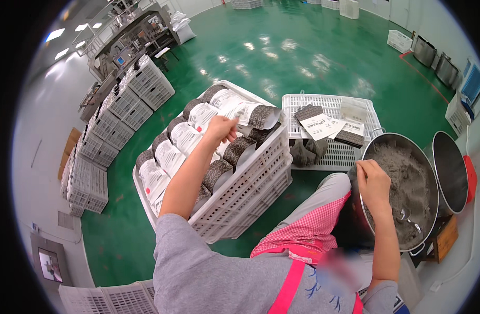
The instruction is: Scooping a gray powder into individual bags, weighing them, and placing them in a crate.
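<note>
My left hand (223, 129) reaches over a white crate (240, 193), its fingers curled and pinched at the edge of a white pouch (240, 111) with a grey patterned end. That pouch lies across the others at the crate's far right corner. Several similar filled pouches (186, 137) lie in rows below it. My right hand (374, 183) is closed beside the left rim of a large metal pot (433, 188). Whatever its fingers hold, if anything, is hidden. Grey powder (399, 175) fills much of the pot, and a metal scoop (410, 221) rests in it.
A low white crate (336, 152) holds flat pouches (329, 125). Beside the pot stands another metal pot (450, 172) with something red (470, 178) behind it. Stacked white crates (114, 118) line the left, near machinery (130, 47). The floor (250, 57) is glossy green.
</note>
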`<state>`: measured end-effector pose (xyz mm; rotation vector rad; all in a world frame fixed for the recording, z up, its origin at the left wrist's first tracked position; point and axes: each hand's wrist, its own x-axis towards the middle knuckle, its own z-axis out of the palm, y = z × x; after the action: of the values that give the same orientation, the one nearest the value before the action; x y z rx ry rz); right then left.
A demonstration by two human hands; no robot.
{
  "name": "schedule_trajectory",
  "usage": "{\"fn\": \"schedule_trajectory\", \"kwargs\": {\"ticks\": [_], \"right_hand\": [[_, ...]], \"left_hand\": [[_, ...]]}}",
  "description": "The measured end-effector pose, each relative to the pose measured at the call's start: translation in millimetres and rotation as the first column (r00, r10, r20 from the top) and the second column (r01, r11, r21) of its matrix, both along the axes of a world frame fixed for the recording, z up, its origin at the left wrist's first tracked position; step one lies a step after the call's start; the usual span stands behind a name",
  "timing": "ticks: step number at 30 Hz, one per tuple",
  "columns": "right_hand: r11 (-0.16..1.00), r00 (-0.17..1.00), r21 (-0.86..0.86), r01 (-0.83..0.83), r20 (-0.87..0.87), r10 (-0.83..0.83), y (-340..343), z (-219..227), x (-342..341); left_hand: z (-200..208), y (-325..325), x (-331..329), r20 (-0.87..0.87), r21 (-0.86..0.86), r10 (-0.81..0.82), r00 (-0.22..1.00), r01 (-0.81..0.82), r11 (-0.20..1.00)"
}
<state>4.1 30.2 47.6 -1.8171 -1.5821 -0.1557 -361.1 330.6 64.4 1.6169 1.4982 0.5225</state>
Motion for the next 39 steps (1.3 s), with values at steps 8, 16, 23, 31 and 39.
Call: {"fn": "schedule_trajectory", "kwargs": {"ticks": [8, 16, 23, 31, 39], "right_hand": [[0.992, 0.998, -0.126, 0.011, -0.067, -0.020, -2, -16, 3], [0.973, 0.977, -0.190, 0.132, -0.143, -0.161, -29, -51, 38], [0.957, 0.958, -0.247, 0.151, -0.203, -0.203, -37, -53, 47], [0.960, 0.916, -0.203, 0.191, -0.314, -0.248, -61, -53, 58], [0.901, 0.863, -0.242, 0.360, -0.282, -0.420, -119, -63, 74]], "left_hand": [[-52, 54, 80, -0.413, 0.458, 0.103, 0.905, 0.109, 0.882], [-69, 49, 66, -0.210, 0.611, -0.299, 0.931, 0.364, 0.703], [-21, 16, 107, -0.468, 0.787, 0.036, 0.883, 0.398, 0.471], [-120, -29, 303, -0.598, 0.378, -0.444, 0.667, 0.723, 0.578], [-241, 51, 318, -0.674, 0.139, -0.441, 0.593, 0.688, 0.712]]}}
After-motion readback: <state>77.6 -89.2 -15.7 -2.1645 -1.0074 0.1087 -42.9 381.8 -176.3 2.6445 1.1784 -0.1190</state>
